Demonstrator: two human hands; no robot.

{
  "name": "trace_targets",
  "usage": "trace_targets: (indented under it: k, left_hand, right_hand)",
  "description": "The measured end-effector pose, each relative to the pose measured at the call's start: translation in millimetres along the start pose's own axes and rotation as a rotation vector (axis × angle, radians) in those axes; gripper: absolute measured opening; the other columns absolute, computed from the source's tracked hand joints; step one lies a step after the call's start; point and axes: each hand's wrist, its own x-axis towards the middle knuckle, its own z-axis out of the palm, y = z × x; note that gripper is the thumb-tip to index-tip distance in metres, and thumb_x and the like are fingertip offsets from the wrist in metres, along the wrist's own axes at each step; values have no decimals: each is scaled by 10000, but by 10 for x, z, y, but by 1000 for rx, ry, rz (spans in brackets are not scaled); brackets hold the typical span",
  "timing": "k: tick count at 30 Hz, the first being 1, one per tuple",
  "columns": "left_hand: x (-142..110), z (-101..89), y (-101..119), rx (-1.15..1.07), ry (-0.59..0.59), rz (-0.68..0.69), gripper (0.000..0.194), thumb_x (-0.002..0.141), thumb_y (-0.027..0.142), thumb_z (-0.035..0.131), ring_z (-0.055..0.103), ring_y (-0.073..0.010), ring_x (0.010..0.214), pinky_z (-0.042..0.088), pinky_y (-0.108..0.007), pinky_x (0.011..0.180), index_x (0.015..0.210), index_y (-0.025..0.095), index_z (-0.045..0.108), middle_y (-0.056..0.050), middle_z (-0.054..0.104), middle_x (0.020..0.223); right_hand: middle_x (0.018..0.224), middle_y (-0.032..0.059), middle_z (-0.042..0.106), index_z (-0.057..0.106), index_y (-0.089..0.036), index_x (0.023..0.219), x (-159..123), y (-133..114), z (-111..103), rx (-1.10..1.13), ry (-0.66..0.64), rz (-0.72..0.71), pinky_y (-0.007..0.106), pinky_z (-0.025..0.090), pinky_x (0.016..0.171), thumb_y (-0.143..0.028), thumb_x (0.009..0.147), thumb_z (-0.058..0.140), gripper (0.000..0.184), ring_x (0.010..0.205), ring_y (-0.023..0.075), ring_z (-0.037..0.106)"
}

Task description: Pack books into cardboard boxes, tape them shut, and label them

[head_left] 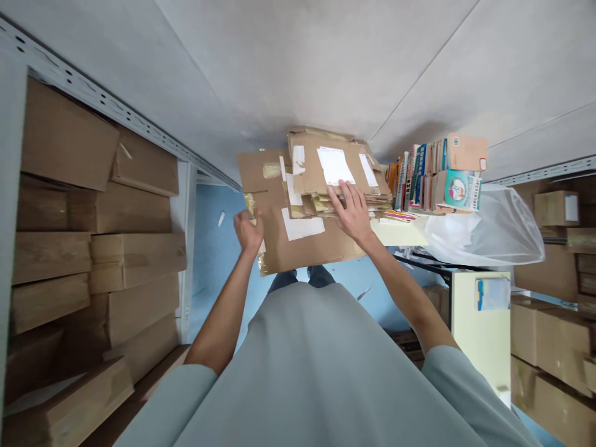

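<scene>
My left hand [249,231] is closed on the left edge of a large flattened cardboard box [307,251], next to a strip of clear tape. Pale label patches and tape remnants show on that sheet. On top of it, toward the wall, rests a stack of smaller flattened cardboard boxes [310,177] with torn white labels. My right hand [350,211] lies on the front of this stack, fingers stretched out over the white label [334,166]. The underside of the large sheet is hidden.
Right of the stack, books [421,171] stand in a row on a pale desk [400,233]. A clear plastic bag [493,226] hangs beside them. Shelves of cardboard boxes [139,257] rise on the left, and more boxes [552,335] are on the right. Paper scraps lie on the blue floor [209,230].
</scene>
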Motion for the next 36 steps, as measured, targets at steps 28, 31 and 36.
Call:
trace_targets:
  k: [28, 31, 36]
  left_hand:
    - [-304, -1461, 368, -119, 49, 128, 377, 827, 428, 810, 778, -275, 963, 618, -329, 823, 1089, 158, 818, -49, 865, 1025]
    - [-340, -2034, 380, -85, 200, 113, 435, 761, 417, 811, 765, -237, 892, 612, -309, 770, 1117, 169, 833, -27, 875, 1022]
    - [-601, -2612, 607, -102, 298, 192, 530, 686, 551, 822, 833, -294, 993, 680, -433, 919, 1122, 253, 863, 1, 896, 1100]
  right_hand:
    - [1917, 117, 300, 287, -297, 1863, -97, 243, -199, -118, 116, 92, 681, 328, 1347, -188, 1072, 498, 826, 1740, 429, 328]
    - [1893, 133, 359, 420, -328, 1816, -286, 203, 19, -97, 74, 99, 667, 330, 1335, -182, 1095, 475, 738, 1729, 405, 361]
    - [1840, 169, 453, 510, -356, 1764, -469, -91, 570, -19, -48, 76, 682, 372, 1297, -143, 1111, 473, 688, 1697, 374, 420]
